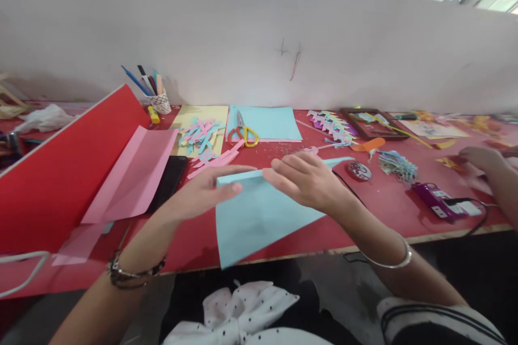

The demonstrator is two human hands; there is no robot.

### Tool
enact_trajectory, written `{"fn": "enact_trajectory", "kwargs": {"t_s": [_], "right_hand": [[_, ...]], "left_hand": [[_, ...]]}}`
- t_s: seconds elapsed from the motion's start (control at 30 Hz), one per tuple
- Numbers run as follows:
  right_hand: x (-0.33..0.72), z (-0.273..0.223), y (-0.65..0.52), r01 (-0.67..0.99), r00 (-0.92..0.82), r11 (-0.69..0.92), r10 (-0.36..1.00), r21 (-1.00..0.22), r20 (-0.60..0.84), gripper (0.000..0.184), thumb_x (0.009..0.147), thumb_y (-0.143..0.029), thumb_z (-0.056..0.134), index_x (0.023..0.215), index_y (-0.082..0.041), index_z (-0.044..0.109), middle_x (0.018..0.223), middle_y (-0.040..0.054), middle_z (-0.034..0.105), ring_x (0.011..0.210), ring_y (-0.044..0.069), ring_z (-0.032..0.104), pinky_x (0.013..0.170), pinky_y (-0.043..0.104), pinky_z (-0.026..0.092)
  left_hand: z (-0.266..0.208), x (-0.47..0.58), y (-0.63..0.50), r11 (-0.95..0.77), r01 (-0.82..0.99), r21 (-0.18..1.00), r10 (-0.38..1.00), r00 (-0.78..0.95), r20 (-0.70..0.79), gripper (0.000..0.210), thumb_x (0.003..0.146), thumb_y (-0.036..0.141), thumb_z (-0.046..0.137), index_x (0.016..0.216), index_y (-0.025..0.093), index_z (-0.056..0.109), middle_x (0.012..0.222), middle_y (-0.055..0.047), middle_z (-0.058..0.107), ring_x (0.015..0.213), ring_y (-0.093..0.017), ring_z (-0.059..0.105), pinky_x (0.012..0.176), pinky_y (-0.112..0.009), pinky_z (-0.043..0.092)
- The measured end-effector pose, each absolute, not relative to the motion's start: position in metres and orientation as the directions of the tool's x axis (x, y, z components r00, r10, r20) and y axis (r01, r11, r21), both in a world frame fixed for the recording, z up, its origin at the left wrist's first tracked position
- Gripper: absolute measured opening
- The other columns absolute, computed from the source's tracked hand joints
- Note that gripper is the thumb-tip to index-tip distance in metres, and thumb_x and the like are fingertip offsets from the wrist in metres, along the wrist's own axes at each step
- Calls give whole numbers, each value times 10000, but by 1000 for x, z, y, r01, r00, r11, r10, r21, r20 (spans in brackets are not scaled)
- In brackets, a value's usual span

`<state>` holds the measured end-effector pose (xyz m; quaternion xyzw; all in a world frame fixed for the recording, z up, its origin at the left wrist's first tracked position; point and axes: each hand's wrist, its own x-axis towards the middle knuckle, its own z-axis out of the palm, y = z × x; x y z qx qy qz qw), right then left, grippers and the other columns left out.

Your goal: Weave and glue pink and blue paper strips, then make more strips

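A sheet of light blue paper (pixel 254 226) is between my hands, its top edge folded over in a narrow strip and its lower corner reaching past the table's front edge. My left hand (pixel 202 191) pinches the folded edge at its left end, thumb in front and fingers behind. Bent over the same fold further right, my right hand (pixel 309 180) grips the paper, with its thumb hidden. Just behind the sheet lie several pink paper strips (pixel 218 160). Scissors (pixel 242 132) with one red and one yellow handle rest on a flat stack of light blue sheets (pixel 271 116).
Cut paper strips (pixel 202 135) lie on a yellow sheet (pixel 184 117). On the left are a red board (pixel 81 167), pink paper (pixel 133 178) and a pen cup (pixel 161 102). A round tin (pixel 359 171) and purple device (pixel 439 202) sit right, near another person's hand (pixel 481 159).
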<state>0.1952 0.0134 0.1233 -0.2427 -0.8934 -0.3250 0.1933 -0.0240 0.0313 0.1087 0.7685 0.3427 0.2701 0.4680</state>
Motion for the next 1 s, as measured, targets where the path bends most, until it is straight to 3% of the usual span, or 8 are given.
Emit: {"fn": "enact_trajectory", "kwargs": {"t_s": [0.1, 0.27, 0.4, 0.53, 0.63, 0.73, 0.83, 1.0], "right_hand": [[187, 115, 17, 568, -797, 694, 331, 441, 505, 234, 885, -79, 335, 915, -200, 532, 740, 2, 614, 649, 123, 466, 597, 273, 334], [174, 107, 20, 618, -715, 784, 534, 51, 452, 279, 882, -359, 378, 909, -149, 559, 817, 62, 623, 733, 160, 508, 707, 302, 362], [164, 104, 22, 635, -668, 767, 603, -88, 437, 279, 879, -200, 327, 738, -160, 564, 634, 9, 606, 572, 109, 483, 671, 259, 348], [160, 98, 25, 655, -636, 746, 629, -117, 447, 211, 773, -137, 367, 652, -170, 537, 536, -14, 567, 490, 93, 442, 587, 230, 316], [159, 94, 28, 674, -642, 731, 652, -110, 402, 181, 710, -120, 374, 597, -182, 501, 477, -29, 533, 431, 87, 386, 552, 233, 290], [154, 92, 30, 671, -661, 735, 654, -98, 368, 175, 697, -117, 373, 580, -187, 482, 469, -27, 529, 423, 90, 377, 556, 240, 289], [146, 92, 31, 666, -651, 742, 630, -81, 423, 178, 722, -137, 375, 596, -184, 491, 498, -18, 544, 455, 93, 405, 592, 244, 307], [136, 87, 34, 656, -567, 745, 592, -120, 573, 200, 731, -137, 342, 609, -187, 492, 459, -38, 469, 434, 85, 348, 552, 217, 309]], "left_hand": [[103, -25, 26, -368, 352, 861, 784, 616, 83, 334, 788, 361, 483, 1030, 191, 638, 993, -25, 687, 878, -187, 626, 745, -269, 493], [98, -27, 20, -466, 413, 783, 789, 594, 156, 332, 804, 328, 467, 1055, 193, 637, 941, -14, 698, 785, -157, 627, 676, -214, 479], [99, -31, 19, -427, 449, 785, 798, 596, 93, 348, 835, 342, 412, 1020, 173, 654, 781, -1, 699, 611, -115, 584, 514, -176, 441], [98, -38, 20, -471, 436, 767, 790, 596, 147, 364, 810, 371, 440, 1070, 196, 623, 901, -13, 697, 787, -154, 622, 689, -225, 480], [98, -38, 19, -536, 542, 647, 803, 564, 192, 428, 771, 475, 480, 1091, 219, 601, 1029, -36, 676, 894, -188, 615, 765, -259, 465], [96, -33, 18, -572, 707, 416, 818, 532, 220, 437, 830, 518, 358, 840, 215, 673, 743, -28, 702, 657, -156, 608, 579, -228, 423], [95, -30, 18, -586, 767, 263, 806, 518, 286, 555, 884, 462, 232, 610, 188, 629, 488, -14, 587, 464, -120, 498, 458, -226, 312], [98, -33, 17, -540, 740, 401, 840, 440, 318, 537, 872, 462, 266, 548, 166, 576, 432, 26, 477, 404, -84, 399, 428, -205, 275]]}}
